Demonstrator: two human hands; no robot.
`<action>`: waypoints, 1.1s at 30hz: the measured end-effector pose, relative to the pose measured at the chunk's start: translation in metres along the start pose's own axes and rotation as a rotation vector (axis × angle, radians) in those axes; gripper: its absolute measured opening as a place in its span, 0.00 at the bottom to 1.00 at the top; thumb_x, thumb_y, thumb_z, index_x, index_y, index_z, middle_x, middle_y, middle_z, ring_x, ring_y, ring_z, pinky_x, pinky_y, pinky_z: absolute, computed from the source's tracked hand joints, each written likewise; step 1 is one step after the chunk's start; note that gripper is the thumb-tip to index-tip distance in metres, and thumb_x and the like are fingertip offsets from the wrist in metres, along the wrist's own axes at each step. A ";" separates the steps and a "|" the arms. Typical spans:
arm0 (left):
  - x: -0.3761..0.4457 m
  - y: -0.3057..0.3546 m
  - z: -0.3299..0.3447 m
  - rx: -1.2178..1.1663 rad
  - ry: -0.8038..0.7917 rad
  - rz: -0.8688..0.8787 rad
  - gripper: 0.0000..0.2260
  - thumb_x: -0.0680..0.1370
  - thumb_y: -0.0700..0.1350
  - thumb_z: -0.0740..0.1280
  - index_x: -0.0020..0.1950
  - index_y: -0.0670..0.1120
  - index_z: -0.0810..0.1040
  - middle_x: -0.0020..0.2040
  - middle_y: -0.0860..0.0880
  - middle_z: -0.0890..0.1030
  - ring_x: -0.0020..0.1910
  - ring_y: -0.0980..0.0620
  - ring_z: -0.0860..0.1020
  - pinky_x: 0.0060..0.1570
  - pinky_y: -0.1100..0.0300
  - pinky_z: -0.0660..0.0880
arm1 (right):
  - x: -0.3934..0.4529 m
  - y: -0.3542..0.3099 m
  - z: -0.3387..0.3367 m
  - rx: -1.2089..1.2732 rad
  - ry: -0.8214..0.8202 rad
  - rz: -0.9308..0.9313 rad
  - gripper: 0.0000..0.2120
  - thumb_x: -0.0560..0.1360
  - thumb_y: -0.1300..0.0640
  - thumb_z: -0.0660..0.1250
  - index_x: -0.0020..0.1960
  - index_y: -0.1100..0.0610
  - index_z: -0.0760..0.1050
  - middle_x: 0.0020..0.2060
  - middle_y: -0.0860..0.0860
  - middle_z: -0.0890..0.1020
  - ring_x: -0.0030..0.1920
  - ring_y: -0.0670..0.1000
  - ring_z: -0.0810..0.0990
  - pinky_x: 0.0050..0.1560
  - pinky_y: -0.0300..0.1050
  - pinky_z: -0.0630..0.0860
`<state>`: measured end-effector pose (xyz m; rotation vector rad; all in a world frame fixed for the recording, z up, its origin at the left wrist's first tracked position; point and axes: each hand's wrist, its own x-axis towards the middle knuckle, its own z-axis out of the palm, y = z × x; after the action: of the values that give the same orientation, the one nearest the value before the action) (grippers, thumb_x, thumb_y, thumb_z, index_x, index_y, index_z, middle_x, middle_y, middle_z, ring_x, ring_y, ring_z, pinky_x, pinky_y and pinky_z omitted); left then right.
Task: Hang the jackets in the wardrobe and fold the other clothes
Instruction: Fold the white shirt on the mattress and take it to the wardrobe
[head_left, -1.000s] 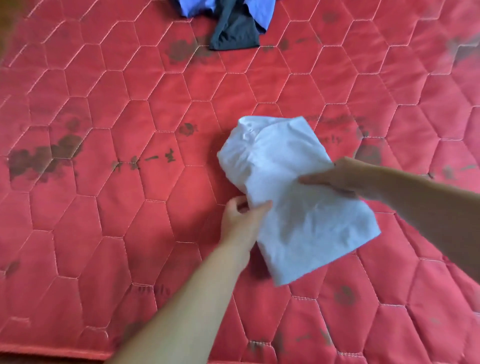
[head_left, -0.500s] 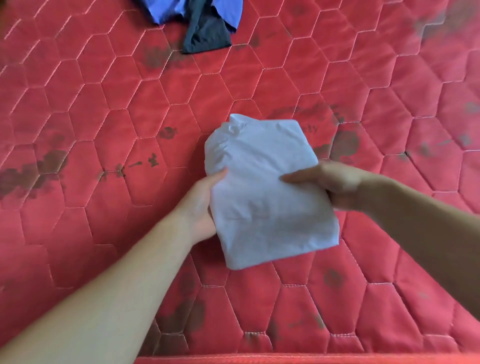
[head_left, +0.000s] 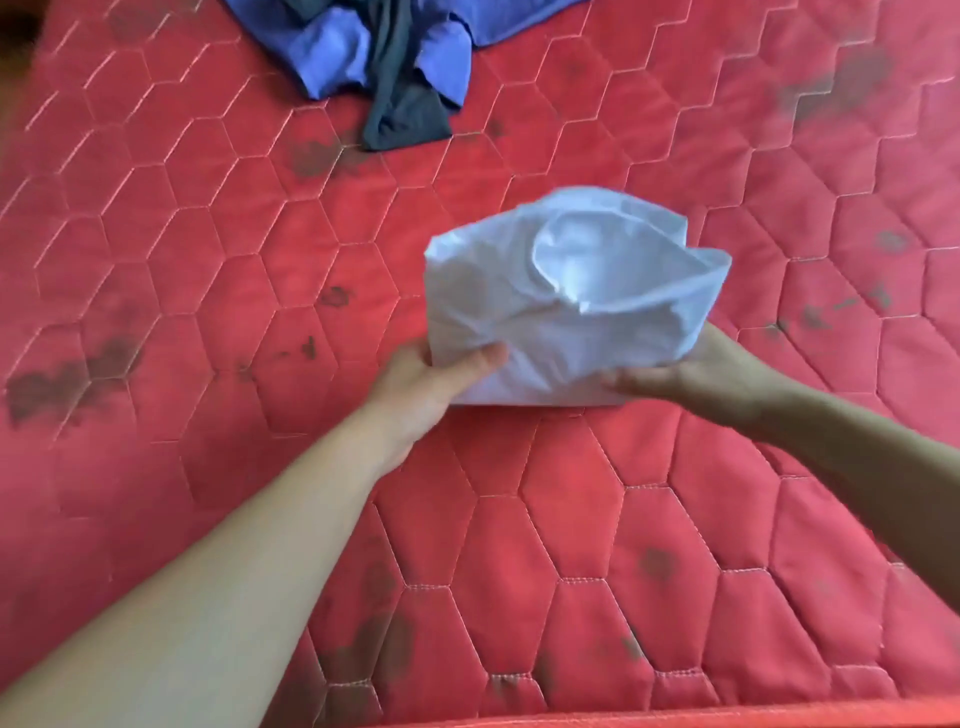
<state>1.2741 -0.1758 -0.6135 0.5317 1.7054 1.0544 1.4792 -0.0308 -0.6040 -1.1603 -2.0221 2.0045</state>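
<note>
No writing or label can be read on the folded white garment (head_left: 561, 322), which both hands hold just above the red mattress (head_left: 208, 291): the left hand (head_left: 431, 384) has its grip clamped on the near left corner, thumb on top, and the right hand (head_left: 696, 374) grips the near right edge with its fingers under the cloth. Half a second ago the garment lay flatter and neater; now it is lifted, its top bulging open, and the blue clothes (head_left: 395, 57) at the far edge show more

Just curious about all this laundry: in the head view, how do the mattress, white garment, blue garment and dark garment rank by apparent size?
1. Red quilted mattress
2. White garment, though nearest the camera
3. Blue garment, cut off by the frame, so unsure
4. Dark garment, partly buried
</note>
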 end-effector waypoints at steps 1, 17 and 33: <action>-0.009 -0.019 0.004 0.056 -0.025 -0.045 0.18 0.64 0.57 0.79 0.50 0.53 0.82 0.48 0.59 0.85 0.50 0.63 0.81 0.52 0.64 0.75 | -0.012 0.014 0.006 -0.008 -0.056 0.015 0.23 0.68 0.63 0.77 0.59 0.50 0.76 0.52 0.41 0.84 0.53 0.40 0.81 0.53 0.37 0.78; -0.028 -0.063 0.016 0.277 0.094 -0.129 0.20 0.74 0.58 0.71 0.28 0.47 0.73 0.26 0.57 0.68 0.26 0.57 0.64 0.27 0.62 0.61 | -0.033 0.051 0.030 0.026 0.255 0.223 0.15 0.74 0.51 0.71 0.39 0.64 0.80 0.31 0.48 0.81 0.31 0.43 0.77 0.31 0.36 0.72; 0.016 -0.054 0.067 1.167 0.127 0.406 0.31 0.75 0.65 0.46 0.78 0.58 0.58 0.79 0.53 0.55 0.79 0.48 0.51 0.73 0.42 0.43 | 0.045 0.029 0.024 -0.621 0.614 0.120 0.12 0.75 0.46 0.64 0.40 0.53 0.72 0.38 0.50 0.76 0.40 0.55 0.74 0.38 0.44 0.69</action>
<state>1.3364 -0.1645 -0.6740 1.6105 2.2854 0.2246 1.4475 -0.0308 -0.6536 -1.7499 -2.2757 0.8450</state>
